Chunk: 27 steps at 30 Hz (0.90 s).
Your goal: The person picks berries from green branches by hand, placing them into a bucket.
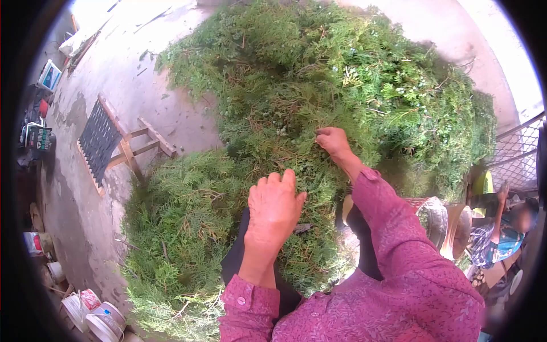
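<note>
A large heap of green conifer branches (273, 102) with small pale cones spreads over the floor in front of me and around my legs. My left hand (274, 199) is over the near part of the heap, back up, its fingers curled and the thumb out to the right; what it holds, if anything, is hidden. Further forward and to the right, my right hand (333, 141) is closed in a pinch against the foliage. Whatever lies between those fingertips is too small to make out.
A wooden stool with a dark woven seat (102, 137) lies tipped at the left. Buckets (105, 322) stand at the lower left, more containers (430, 222) at the right. Another person (507, 233) sits at the far right near a wire mesh (518, 148).
</note>
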Each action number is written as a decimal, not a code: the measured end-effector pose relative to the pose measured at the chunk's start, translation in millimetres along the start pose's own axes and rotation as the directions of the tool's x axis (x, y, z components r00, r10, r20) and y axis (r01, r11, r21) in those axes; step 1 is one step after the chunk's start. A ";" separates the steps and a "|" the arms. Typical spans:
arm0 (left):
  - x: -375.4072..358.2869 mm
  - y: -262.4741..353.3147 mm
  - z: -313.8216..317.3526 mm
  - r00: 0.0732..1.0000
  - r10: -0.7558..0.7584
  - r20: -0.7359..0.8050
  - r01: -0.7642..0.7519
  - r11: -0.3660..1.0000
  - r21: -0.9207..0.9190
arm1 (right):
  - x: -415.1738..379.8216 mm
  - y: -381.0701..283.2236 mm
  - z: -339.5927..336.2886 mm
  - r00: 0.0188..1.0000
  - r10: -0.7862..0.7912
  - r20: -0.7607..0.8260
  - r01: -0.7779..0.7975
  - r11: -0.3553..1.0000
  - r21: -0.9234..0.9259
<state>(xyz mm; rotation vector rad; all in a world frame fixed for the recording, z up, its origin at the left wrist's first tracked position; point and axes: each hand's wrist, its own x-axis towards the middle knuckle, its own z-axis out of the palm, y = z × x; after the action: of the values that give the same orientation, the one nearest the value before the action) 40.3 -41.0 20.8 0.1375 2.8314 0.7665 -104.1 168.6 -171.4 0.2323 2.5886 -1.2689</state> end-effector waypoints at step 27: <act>34.1 47.9 43.2 0.934 -0.354 0.048 0.044 -0.018 -0.999 | -155.9 -92.2 -136.8 0.940 -0.338 0.056 0.220 0.721 0.657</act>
<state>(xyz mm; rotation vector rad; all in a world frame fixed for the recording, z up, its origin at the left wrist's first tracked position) 18.3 26.2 2.8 -0.6334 1.5380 2.5837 1.2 215.8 24.1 -0.1645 1.9915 -2.1630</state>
